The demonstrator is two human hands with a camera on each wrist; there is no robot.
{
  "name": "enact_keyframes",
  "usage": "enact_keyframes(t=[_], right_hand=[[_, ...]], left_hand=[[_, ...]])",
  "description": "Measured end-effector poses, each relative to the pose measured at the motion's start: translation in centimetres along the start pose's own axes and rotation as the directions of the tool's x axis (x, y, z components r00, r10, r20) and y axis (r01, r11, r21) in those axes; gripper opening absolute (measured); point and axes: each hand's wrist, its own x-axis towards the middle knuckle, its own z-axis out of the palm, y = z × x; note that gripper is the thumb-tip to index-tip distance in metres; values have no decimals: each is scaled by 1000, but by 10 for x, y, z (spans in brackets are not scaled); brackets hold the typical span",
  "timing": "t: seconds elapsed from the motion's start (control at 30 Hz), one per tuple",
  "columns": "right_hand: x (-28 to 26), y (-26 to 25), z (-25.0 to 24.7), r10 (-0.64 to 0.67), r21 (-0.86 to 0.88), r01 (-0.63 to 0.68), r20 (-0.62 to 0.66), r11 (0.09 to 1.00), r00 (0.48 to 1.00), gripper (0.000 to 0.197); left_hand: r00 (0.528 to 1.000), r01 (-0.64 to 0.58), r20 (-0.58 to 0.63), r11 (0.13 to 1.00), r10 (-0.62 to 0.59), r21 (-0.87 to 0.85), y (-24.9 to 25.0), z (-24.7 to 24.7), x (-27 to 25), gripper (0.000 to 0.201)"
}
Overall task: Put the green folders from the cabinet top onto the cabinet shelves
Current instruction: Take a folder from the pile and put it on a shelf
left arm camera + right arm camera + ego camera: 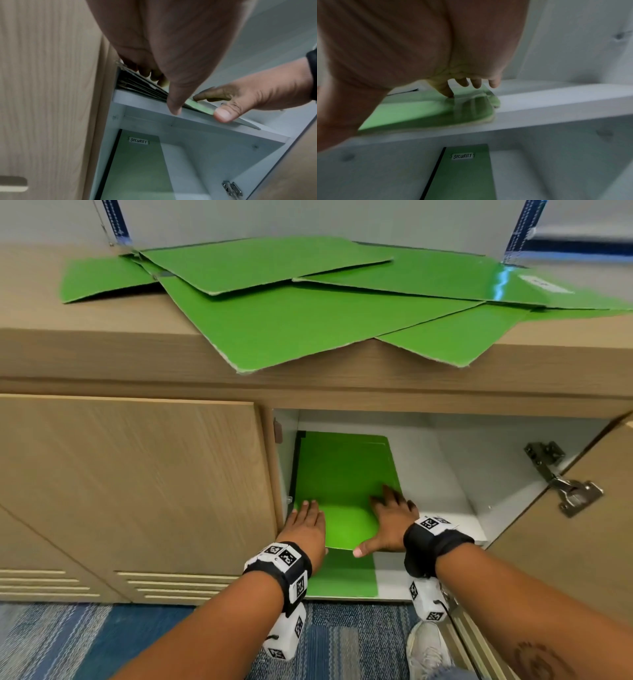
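Note:
Several green folders (291, 313) lie fanned in a loose pile on the wooden cabinet top (68, 330). In the open compartment a green folder (342, 470) lies on a stack at the left of the white upper shelf (442, 474). My left hand (306, 520) rests flat on its near left corner, fingers straight. On its near right side lies my right hand (390, 517), fingers spread on top and thumb against the front edge. The right wrist view shows my fingertips (449, 94) touching the folder (419, 112). Another green folder labelled SECURITY (465, 175) lies on the lower shelf.
A closed wooden door (137, 491) stands just left of the compartment. The open door (565, 559) with its metal hinge (561, 477) hangs at the right. White shelf surface shows to the right of the folder. My shoe (428, 648) is on the blue carpet below.

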Motion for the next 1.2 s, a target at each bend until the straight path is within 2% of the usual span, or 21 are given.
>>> enact_keyframes(t=[0.07,0.17,0.37,0.53,0.63,0.7,0.8,0.87,0.97,1.2], right_hand=[[2,-6,0,-67,-73,68,18,995,998,137],[3,-17,-8,-140,-138,140,7,981,990,127],[11,-23,-27,-143,-86,144,16,986,990,114],[12,-22,-27,-147,-48,147,21,988,989,115],[2,-25,-24,-127,-25,126,-45,992,991,119],[-9,-29,-29,-110,81,122,-134,989,985,108],[-31,-34,-48,-152,273,230,-280,934,948,80],[-52,-36,-67,-187,324,312,-363,893,913,66],[-84,-40,-98,-196,352,385,-469,853,861,54],[-172,-56,-167,-279,315,572,-636,758,720,32]], left_hand=[[1000,-10,-26,999,9,-42,-2,1,-3,88],[997,-50,-64,996,45,-78,-4,-1,-11,95],[984,-121,-144,988,106,-101,-4,-7,-30,92],[982,-139,-146,984,122,-115,-6,-13,-37,90],[974,-152,-185,980,127,-125,-5,-22,-40,86],[966,-167,-222,977,134,-135,-3,-30,-43,83],[952,-196,-267,968,149,-159,1,-47,-49,76],[939,-218,-307,961,159,-172,6,-64,-56,73],[903,-256,-394,951,172,-171,13,-100,-69,68],[774,-303,-605,948,187,-94,29,-200,-123,52]])
